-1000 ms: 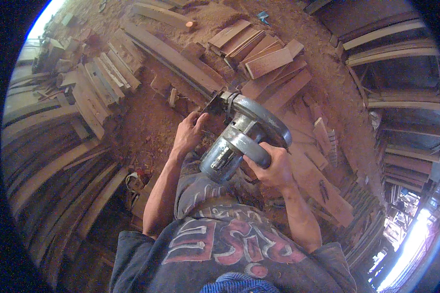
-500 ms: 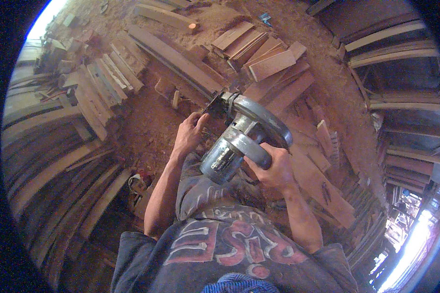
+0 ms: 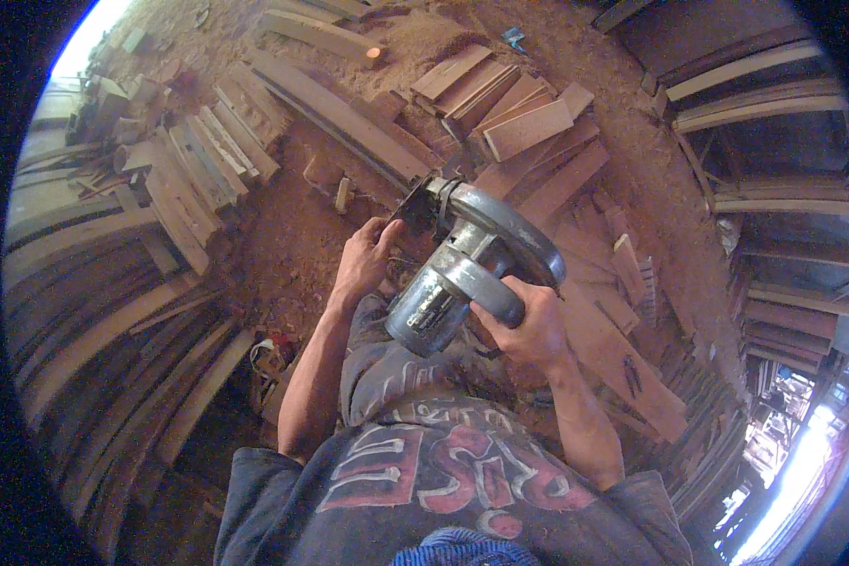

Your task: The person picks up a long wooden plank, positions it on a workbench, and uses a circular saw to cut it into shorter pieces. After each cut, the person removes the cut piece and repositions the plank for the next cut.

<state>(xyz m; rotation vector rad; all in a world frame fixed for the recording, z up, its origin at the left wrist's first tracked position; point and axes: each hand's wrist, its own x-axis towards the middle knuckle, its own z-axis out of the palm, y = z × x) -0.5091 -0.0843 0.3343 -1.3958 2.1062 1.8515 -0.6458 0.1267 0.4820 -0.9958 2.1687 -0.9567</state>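
Observation:
A grey circular saw (image 3: 431,300) with a rounded motor housing is held in front of my body. My right hand (image 3: 535,325) wraps round its rear loop handle. At the saw's dark base plate (image 3: 411,207), my left hand (image 3: 366,253) is closed with the thumb on top, gripping the plate's near edge; the fingertips are partly hidden. A long wooden beam (image 3: 349,113) runs away from the front of the saw toward the far left. The blade, and whether it touches the beam, is hidden beneath the saw.
Cut boards (image 3: 528,129) lie stacked beyond the saw, with a wide plank (image 3: 623,363) at the right. Narrow strips (image 3: 203,156) and long timbers (image 3: 132,340) fill the left side. Timber racks (image 3: 774,203) line the right. Sawdust (image 3: 415,42) covers the ground.
Both hands keep the same hold on the saw, and its position is nearly unchanged. The surroundings shift only very slightly in the picture.

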